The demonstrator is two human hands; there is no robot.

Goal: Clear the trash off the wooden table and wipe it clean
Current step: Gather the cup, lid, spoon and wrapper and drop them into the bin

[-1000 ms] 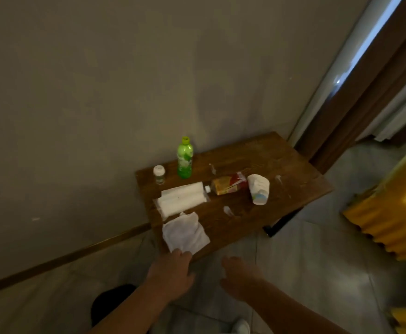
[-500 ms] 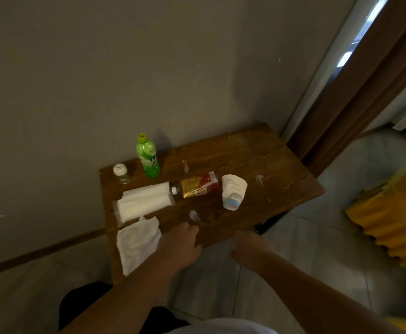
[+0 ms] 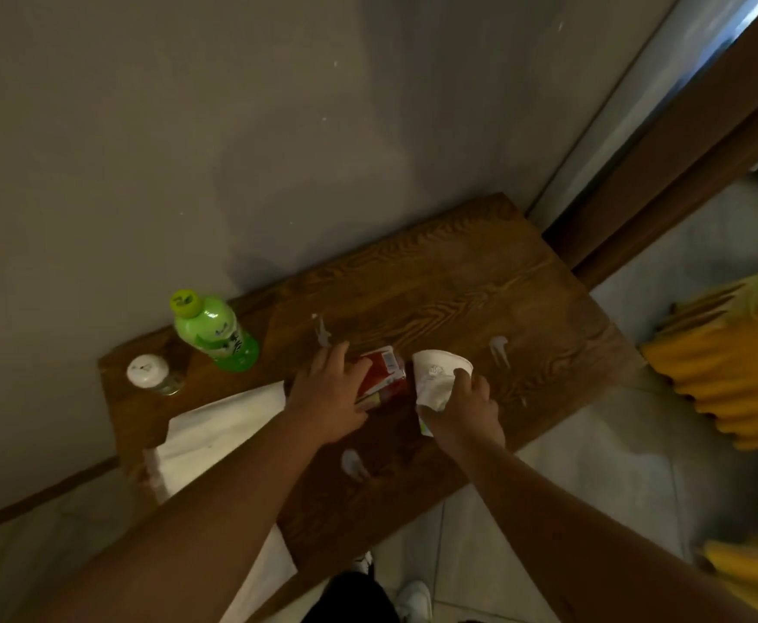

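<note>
The paper cup [image 3: 435, 379] is now held by the right hand [image 3: 467, 411], and the red bottle [image 3: 384, 375] by the left hand [image 3: 330, 397], mid-bench [image 3: 458, 281]. Trash pickup has begun.

Left hand [image 3: 330, 397]: 1.0 s ago at near table edge by the white cloth; 0.5 s ago over mid-table; now lies on the red-and-gold labelled bottle [image 3: 384, 377] lying on its side, fingers curled over it.
Right hand [image 3: 467, 409]: was off the table's near edge, nothing in it; now over the tabletop w/ fingers closed on the white paper cup [image 3: 438, 375].
Cup: earlier lay free beside the bottle; now gripped at its side, mouth facing away from the person.
Bottle: neck end & gold label part now hidden under left hand.
View: camera closer & steeper over the dark wooden table [image 3: 480, 285]; both forearms reach further in.
</note>
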